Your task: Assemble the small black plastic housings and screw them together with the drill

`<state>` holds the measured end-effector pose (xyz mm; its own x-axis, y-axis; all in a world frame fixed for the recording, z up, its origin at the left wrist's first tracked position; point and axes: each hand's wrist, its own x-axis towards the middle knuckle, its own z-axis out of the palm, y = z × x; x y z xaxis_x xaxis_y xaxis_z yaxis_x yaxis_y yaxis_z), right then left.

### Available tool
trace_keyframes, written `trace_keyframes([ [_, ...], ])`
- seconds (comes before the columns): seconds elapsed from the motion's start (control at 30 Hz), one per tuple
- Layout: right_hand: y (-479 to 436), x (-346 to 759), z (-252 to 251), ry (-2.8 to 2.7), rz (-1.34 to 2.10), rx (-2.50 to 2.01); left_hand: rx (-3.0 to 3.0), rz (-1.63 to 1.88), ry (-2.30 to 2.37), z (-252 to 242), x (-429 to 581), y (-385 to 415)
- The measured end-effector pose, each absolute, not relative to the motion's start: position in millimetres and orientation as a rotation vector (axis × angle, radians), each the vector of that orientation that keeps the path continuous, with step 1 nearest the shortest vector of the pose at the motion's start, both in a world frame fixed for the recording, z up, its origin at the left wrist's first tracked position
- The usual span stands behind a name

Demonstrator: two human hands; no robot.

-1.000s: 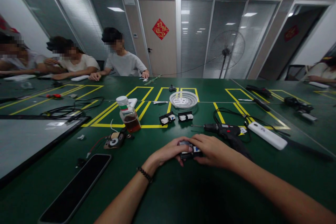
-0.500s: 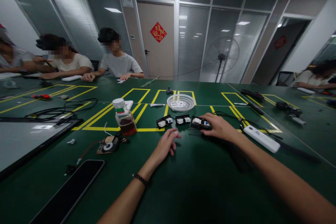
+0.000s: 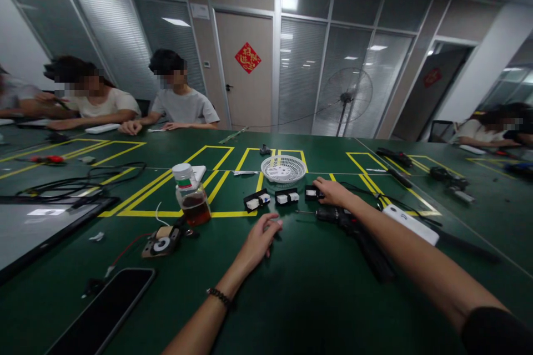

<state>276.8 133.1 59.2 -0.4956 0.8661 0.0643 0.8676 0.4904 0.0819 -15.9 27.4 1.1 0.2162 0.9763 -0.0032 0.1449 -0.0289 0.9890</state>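
Note:
My right hand (image 3: 333,191) reaches forward over the green table (image 3: 291,299) and closes on a small black and white part (image 3: 311,193), set down as the third in a row. Two like parts (image 3: 256,200) (image 3: 287,197) lie to its left. A white round fan grille (image 3: 283,168) sits just behind the row. My left hand (image 3: 260,238) rests on the table nearer to me, fingers loosely curled, holding nothing. A black power drill (image 3: 353,227) lies under my right forearm.
A small bottle of brown liquid (image 3: 189,195) stands at the left, with a small motor part (image 3: 160,244) and a phone (image 3: 104,313) nearer. A white remote (image 3: 410,224) and cables lie right. Other people sit along the far left and far right edges.
My right hand carried the small part from between both hands forward to the row of two and set it beside them. My left hand let go and stayed on the table.

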Motion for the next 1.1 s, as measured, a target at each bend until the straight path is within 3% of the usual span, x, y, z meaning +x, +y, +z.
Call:
trace_keyframes([
  [0.4, 134, 272, 49, -2.790, -0.175, -1.462, 1.428, 0.969, 1.174, 2, -16, 27],
  [0.83, 141, 224, 77, -2.682, 0.127, -1.144, 1.340, 1.097, 1.225, 2, -18, 26],
  [1.1, 166, 181, 68, -2.829, 0.163, -1.309, 1.355, 1.189, 1.274, 16, -27, 26],
])
